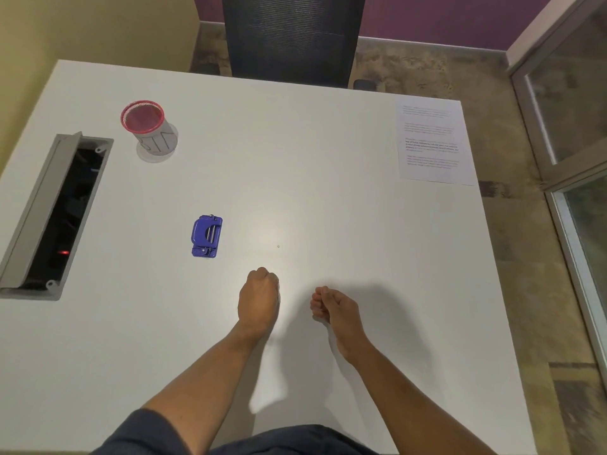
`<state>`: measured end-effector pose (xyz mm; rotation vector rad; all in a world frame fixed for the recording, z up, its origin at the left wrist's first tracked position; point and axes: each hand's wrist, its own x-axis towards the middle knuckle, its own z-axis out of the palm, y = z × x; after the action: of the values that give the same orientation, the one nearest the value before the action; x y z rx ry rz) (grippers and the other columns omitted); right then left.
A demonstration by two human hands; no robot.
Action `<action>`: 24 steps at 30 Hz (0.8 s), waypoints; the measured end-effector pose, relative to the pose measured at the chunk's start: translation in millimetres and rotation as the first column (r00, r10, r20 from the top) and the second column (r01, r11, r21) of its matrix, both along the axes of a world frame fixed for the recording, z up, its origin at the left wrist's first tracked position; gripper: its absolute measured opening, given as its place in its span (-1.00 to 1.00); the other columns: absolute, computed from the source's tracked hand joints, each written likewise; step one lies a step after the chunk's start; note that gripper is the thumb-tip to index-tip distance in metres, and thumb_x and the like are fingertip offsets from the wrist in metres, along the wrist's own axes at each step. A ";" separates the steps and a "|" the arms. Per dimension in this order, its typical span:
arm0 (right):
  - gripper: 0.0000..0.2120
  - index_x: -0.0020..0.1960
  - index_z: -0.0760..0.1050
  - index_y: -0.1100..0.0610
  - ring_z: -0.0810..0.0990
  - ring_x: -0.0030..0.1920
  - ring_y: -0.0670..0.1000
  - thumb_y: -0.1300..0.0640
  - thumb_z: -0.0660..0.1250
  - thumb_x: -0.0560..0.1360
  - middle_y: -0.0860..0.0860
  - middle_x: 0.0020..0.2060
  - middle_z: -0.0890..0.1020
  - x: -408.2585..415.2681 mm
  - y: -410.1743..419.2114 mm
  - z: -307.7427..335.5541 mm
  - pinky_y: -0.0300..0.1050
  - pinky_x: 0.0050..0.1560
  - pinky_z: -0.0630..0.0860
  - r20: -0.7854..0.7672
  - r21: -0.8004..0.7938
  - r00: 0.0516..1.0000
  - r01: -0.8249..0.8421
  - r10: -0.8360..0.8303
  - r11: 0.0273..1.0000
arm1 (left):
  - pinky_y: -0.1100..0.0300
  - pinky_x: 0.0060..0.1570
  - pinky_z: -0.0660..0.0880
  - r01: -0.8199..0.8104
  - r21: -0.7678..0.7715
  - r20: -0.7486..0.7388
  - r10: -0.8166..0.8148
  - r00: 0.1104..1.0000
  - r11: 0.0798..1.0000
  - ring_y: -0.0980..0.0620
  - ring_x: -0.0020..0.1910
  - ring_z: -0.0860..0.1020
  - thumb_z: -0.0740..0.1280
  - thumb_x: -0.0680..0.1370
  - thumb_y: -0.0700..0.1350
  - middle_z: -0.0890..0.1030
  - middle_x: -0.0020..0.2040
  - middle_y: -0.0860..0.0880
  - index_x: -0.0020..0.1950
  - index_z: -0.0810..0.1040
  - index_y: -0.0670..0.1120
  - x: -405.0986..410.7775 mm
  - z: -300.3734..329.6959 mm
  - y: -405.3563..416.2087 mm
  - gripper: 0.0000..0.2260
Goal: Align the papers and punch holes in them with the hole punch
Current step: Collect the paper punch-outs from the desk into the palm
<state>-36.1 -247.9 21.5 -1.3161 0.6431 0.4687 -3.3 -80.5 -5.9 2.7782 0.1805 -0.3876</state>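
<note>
White and mostly bare, the table (328,198) fills our view, with a dark mesh chair (292,37) pushed in at its far edge and a glass partition (571,133) off to the right. We hold both hands over the near middle of the table: our left hand (259,300) is curled into a loose fist, knuckles up, and our right hand (335,307) is half-closed, its fingers bent inward toward the left one — neither hand grips anything. The blue hole punch (207,236) lies flat on the table just beyond and to the left of our left hand, near it but not touching. The papers (432,141) lie at the far right edge of the table, printed side up, well apart from both hands and from the punch. A red mesh pen cup (147,126) stands at the far left, and an open cable hatch (56,215) is set into the table along the left side. A tiny speck (278,246) sits between the punch and our hands.
</note>
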 end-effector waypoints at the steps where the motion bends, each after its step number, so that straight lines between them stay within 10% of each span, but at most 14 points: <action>1: -0.81 -0.07 0.53 0.22 0.33 -0.16 0.14 0.13 0.25 0.63 0.17 -0.22 0.43 -0.7 -0.2 -1.0 -0.01 -0.08 0.37 -0.001 0.005 1.000 0.002 -0.002 1.000 | 0.05 -0.29 0.43 0.014 0.010 -0.006 -0.014 1.000 1.000 -0.12 -0.13 0.50 0.23 0.48 -0.35 0.56 -0.13 -0.13 -0.20 0.58 -0.20 -0.2 0.2 -0.6 -0.84; 18: -0.81 -0.04 0.53 0.20 0.39 -0.14 0.15 0.08 0.27 0.61 0.18 -0.19 0.47 4.6 3.0 -4.1 0.01 -0.03 0.42 -0.034 0.041 0.999 -0.021 0.022 0.999 | 0.18 -0.47 0.22 0.146 0.142 -0.018 -0.145 0.989 0.979 -0.12 -0.44 0.47 0.45 0.13 -0.48 0.49 -0.42 -0.16 -0.41 0.44 -0.19 7.0 -1.4 -5.4 -0.72; 24: -0.80 -0.06 0.54 0.21 0.38 -0.13 0.15 0.07 0.29 0.60 0.17 -0.19 0.46 5.6 2.5 -10.6 0.00 -0.01 0.42 -0.055 0.122 0.998 0.038 -0.031 0.992 | 0.16 -0.23 0.25 0.190 0.225 -0.113 -0.168 0.979 0.956 -0.09 -0.12 0.51 0.21 0.49 -0.30 0.52 -0.13 -0.09 -0.09 0.48 -0.16 13.8 -11.1 -7.6 -0.90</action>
<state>-30.5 -245.5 10.9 -1.1776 0.6696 0.5089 10.5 -88.1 -17.0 3.0226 -0.0060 -0.5750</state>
